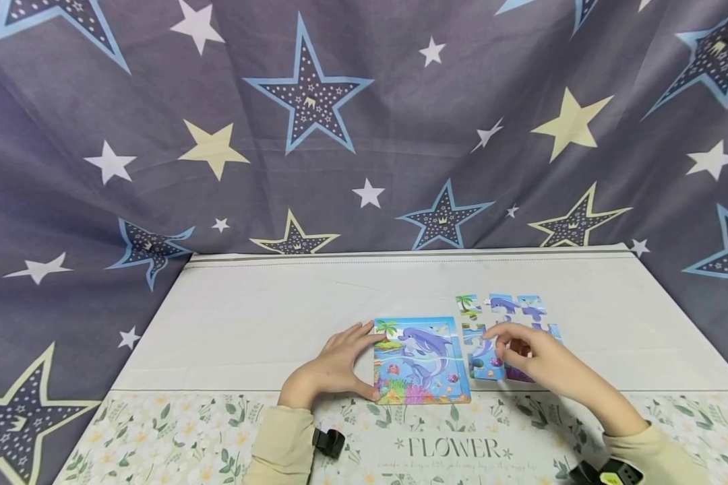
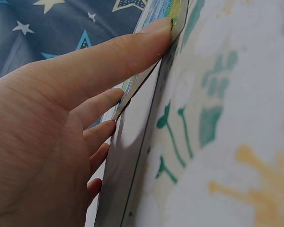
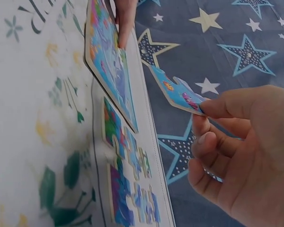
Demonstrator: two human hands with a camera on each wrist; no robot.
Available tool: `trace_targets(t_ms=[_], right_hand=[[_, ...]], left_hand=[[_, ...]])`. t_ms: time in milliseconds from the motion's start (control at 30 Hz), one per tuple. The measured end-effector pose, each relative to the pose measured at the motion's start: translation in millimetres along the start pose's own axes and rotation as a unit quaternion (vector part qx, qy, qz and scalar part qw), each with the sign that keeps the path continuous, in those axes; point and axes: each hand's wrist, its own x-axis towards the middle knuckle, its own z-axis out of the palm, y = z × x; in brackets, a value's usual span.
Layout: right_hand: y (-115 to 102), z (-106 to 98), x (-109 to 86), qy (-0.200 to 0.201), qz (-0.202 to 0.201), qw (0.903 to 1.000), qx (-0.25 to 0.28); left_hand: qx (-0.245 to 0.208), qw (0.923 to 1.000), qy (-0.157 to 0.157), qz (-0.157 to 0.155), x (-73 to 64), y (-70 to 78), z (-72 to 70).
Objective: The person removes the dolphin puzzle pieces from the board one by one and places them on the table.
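A dolphin jigsaw puzzle [image 1: 425, 360] with a blue border lies flat on the table. My left hand [image 1: 338, 364] rests at its left side, fingers spread; the thumb touches the lower left corner and the index finger reaches the upper left edge. In the left wrist view the thumb [image 2: 118, 59] lies along the board's edge. To the right of the board, my right hand [image 1: 536, 353] pinches a puzzle piece [image 3: 177, 92] between thumb and index finger. That piece is blue with an orange and a purple fish, raised and tilted above the loose pieces.
Several loose puzzle pieces [image 1: 502, 303] lie in rows right of the board, some hidden under my right hand. A floral cloth [image 1: 188, 431] covers the table's front, with white surface [image 1: 267, 296] behind. A star-patterned curtain [image 1: 364, 135] hangs at the back.
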Motion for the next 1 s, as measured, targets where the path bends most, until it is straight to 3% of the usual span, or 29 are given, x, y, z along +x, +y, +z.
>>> trace_targets(t_ms=[567, 1000], right_hand=[[18.4, -21.0, -13.2, 0.065, -0.029, 0.9974, -0.015], [27.7, -42.6, -18.3, 0.048, -0.014, 0.9965, -0.067]], left_hand=[[0.003, 1.0000, -0.002, -0.002, -2.2, 0.6, -0.3], [-0.004, 1.0000, -0.001, 0.001, -2.8, 1.3, -1.1]])
